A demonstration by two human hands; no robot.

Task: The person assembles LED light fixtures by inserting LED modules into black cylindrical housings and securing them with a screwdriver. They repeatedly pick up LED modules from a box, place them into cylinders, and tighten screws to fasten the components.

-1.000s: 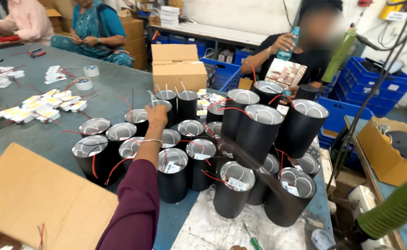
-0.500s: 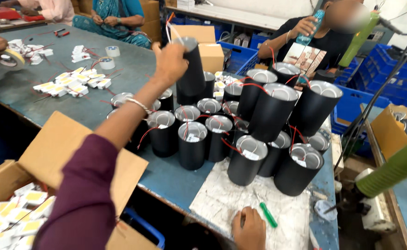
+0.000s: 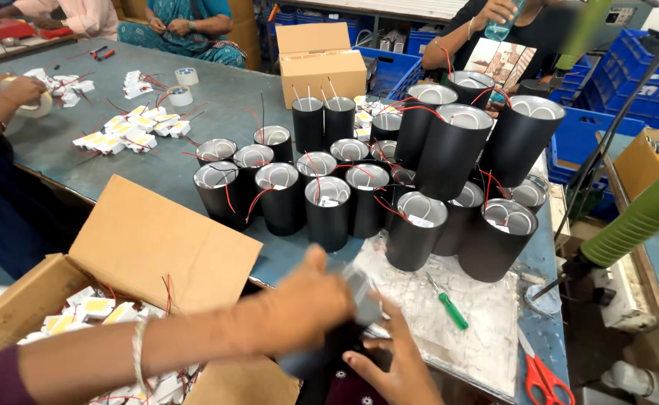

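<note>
My left hand (image 3: 311, 300) is closed around a black cylinder housing (image 3: 359, 289), blurred by motion, low over the table's near edge. My right hand (image 3: 393, 364) comes up from below and cups the same cylinder, thumb by its silvery end. A metal bangle sits on my left wrist. Just beyond stands a dense cluster of black cylinder housings (image 3: 328, 214) with silvery insides and red wires. Some of the cylinders at the back right are larger, and some are stacked.
An open cardboard box (image 3: 157, 240) of white modules sits at lower left. A green screwdriver (image 3: 449, 304) and red scissors (image 3: 543, 379) lie on a paper sheet (image 3: 487, 330). Farther off are a closed carton (image 3: 322, 64), tape rolls (image 3: 181, 95), white modules (image 3: 131, 131) and other people's hands (image 3: 14, 90). Blue crates (image 3: 644, 71) are at the right.
My left hand lifted one black cylinder out of the cluster and carried it down to the near edge. My right hand left the paper sheet and rose to meet it.
</note>
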